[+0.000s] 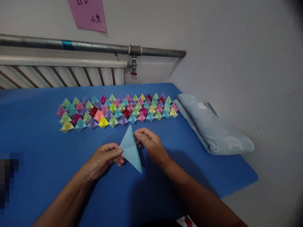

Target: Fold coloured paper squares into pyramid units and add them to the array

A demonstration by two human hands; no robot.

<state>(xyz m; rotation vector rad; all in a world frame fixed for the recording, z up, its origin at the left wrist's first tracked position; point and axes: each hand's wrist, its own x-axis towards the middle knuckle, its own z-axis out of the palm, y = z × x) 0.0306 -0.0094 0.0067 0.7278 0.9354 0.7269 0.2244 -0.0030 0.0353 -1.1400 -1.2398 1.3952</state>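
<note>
A light blue sheet of origami paper (129, 146), folded into a layered triangle, is held up above the blue surface. My left hand (107, 156) pinches its left corner, thumb on the front and fingers behind. At the upper right edge, the closed fingertips of my right hand (149, 142) meet the paper's layers; the fingers behind are partly hidden. Beyond both hands stand several rows of small folded paper boats (123, 119) in many colours, set close together.
The blue tabletop (47, 176) ends at a rounded corner on the right. A folded pale blue patterned cloth (210, 126) lies there by the wall. Behind are a radiator (78, 75), a metal pipe (94, 46) with a valve, and a pink note (88, 15).
</note>
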